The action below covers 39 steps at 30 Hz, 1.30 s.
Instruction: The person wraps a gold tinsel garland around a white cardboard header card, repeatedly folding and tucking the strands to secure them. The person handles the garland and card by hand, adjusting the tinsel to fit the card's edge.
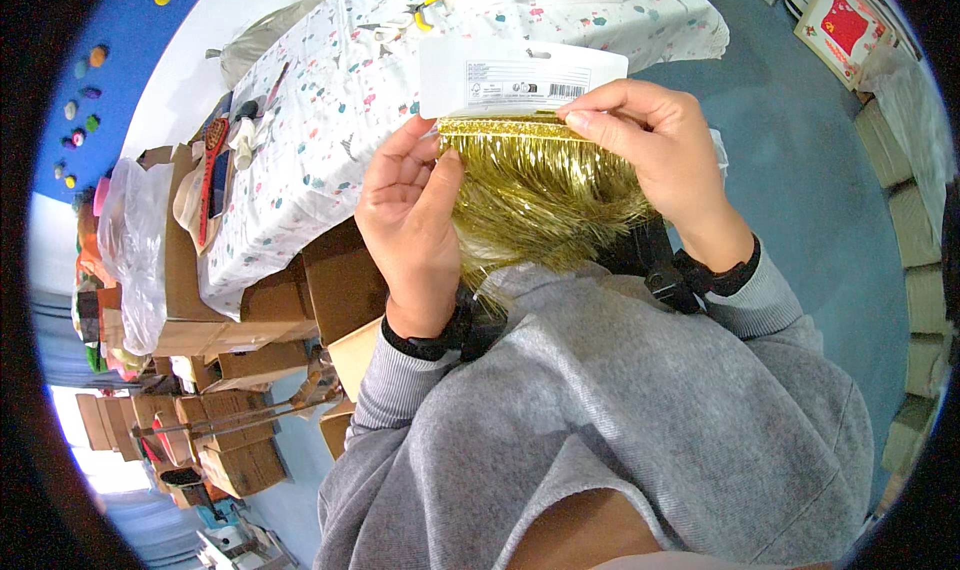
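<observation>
A bunch of gold tinsel fringe (547,195) hangs below a white backing card (517,67) that bears printing and a barcode. Along the top of the fringe runs a gold glittery band (517,128), roughly level just under the card. My left hand (416,221) grips the band's left end, thumb in front and fingers partly behind. Farther right, my right hand (660,146) pinches the upper edge of the band between thumb and fingertips. The strands fall towards my lap, and their lower ends spread over my grey sweater.
A table with a patterned cloth (322,127) stands ahead and left, bearing yellow-handled pliers (431,11) and a red hairbrush (210,172). Cardboard boxes (240,465) stack at the lower left. Wrapped bundles (919,296) line the right side beyond the blue-grey floor (810,180).
</observation>
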### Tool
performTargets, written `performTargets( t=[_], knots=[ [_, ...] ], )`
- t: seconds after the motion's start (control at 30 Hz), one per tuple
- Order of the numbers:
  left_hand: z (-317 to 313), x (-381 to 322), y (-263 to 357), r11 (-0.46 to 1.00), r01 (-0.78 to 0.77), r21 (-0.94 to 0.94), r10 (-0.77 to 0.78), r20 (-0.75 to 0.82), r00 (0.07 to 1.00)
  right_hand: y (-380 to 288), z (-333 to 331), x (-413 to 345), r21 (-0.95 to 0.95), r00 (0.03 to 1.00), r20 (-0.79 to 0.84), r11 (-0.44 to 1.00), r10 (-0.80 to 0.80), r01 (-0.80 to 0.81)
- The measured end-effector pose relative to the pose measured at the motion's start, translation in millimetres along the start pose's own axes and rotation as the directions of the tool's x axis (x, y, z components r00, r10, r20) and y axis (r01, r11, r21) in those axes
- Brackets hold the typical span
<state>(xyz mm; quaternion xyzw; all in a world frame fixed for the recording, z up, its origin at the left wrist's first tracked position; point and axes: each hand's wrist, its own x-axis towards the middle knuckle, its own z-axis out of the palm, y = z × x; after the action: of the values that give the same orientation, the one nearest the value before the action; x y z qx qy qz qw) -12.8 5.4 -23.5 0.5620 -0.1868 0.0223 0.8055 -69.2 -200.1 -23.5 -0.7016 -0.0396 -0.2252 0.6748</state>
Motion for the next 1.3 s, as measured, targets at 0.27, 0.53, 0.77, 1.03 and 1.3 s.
performTargets(
  t=[0.27,0.53,0.77,1.03,1.3],
  knots=[
    [-8,5,-6,0.991,-0.132,0.027,0.132,0.019,0.991,-4,-10,3,0.121,0.990,0.031,0.983,0.136,-0.139],
    [-10,2,-3,0.981,-0.125,0.147,0.123,0.024,0.992,-3,-16,-2,0.185,0.962,0.139,0.948,0.237,-0.260],
    [-6,2,1,0.979,-0.088,0.182,0.094,-0.020,0.995,3,-28,-6,0.267,0.956,0.032,0.919,0.293,-0.291],
    [-7,-1,12,0.926,-0.221,0.306,0.234,-0.006,0.972,40,-46,3,0.244,0.942,-0.248,0.955,0.228,-0.167],
    [-31,-1,16,0.909,-0.212,0.360,0.262,-0.095,0.960,66,-89,58,-0.112,0.958,-0.261,0.983,0.116,-0.149]
  ],
)
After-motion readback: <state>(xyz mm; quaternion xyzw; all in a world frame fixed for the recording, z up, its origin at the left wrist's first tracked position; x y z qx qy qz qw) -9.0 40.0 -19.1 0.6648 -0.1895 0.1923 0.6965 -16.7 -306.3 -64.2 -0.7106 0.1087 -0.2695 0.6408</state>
